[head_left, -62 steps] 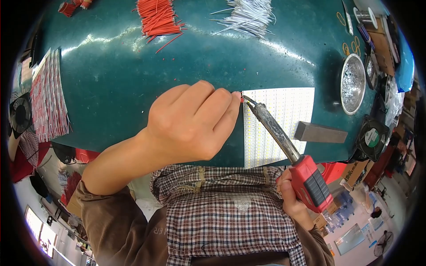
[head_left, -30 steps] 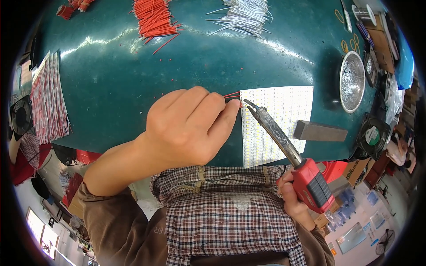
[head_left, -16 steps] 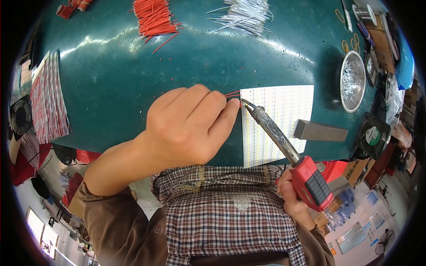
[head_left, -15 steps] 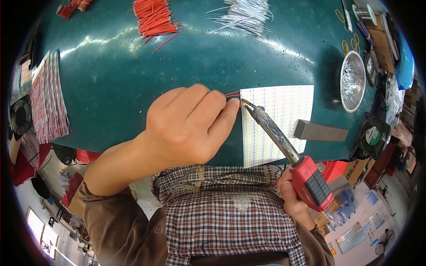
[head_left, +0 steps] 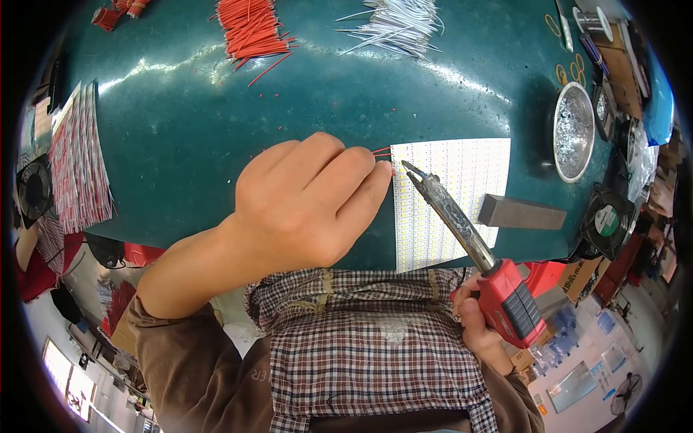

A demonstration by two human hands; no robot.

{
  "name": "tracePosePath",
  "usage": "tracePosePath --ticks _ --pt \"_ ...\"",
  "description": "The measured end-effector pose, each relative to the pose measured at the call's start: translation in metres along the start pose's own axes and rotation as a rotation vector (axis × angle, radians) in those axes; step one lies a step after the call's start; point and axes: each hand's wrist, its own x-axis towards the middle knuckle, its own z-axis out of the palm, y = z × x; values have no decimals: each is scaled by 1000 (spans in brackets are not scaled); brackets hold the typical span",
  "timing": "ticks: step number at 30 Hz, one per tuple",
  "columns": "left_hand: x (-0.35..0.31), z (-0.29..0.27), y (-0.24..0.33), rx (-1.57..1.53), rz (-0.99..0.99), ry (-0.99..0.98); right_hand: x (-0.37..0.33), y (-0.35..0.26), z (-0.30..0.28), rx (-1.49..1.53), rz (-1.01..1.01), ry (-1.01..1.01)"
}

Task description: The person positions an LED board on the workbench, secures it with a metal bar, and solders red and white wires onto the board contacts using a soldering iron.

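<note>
My left hand (head_left: 307, 202) is closed in a pinch at the left edge of a white LED board (head_left: 451, 169), its fingertips on a short red wire whose end just shows. Above them, red wires (head_left: 382, 151) run to that same edge. My right hand (head_left: 478, 325) is wrapped round the red and black handle of a soldering iron (head_left: 510, 303). The iron slants up and left over the board, its tip a little right of my left fingertips. Whether the tip touches the board I cannot tell.
A dark grey block (head_left: 523, 213) rests on the board's right side. Beyond it are a metal bowl (head_left: 574, 133) and a small fan (head_left: 608, 221). Red wires (head_left: 253, 29) and white wires (head_left: 403, 27) lie in piles at the back; wired strips (head_left: 81, 166) are at far left.
The soldering iron has moved slightly right, and its tip has drawn away from the board's left edge. My left hand has barely shifted.
</note>
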Motion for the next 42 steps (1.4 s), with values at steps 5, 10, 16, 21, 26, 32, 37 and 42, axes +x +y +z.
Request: tracePosePath --ticks 5,10,16,21,26,32,37,42 --pt "-2 1 1 -16 0 21 -2 2 -2 15 8 -5" --pt "-2 0 2 -27 -6 -12 -6 9 -4 -42 7 -48" --pt "-2 -1 3 -19 -6 -31 -7 12 -4 -56 -8 -61" --pt "-2 -1 4 -27 -16 -30 -4 9 -1 -74 -5 -60" --pt "-1 -1 5 -13 -15 -28 -4 7 -5 -21 19 -49" --pt "0 0 4 -7 -7 -37 -2 1 -2 -20 -35 14" --pt "0 -2 8 -20 -8 -4 -8 5 -3 3 37 -5" --pt "-6 -1 9 -24 -19 -10 -12 13 -3 -77 -31 -6"
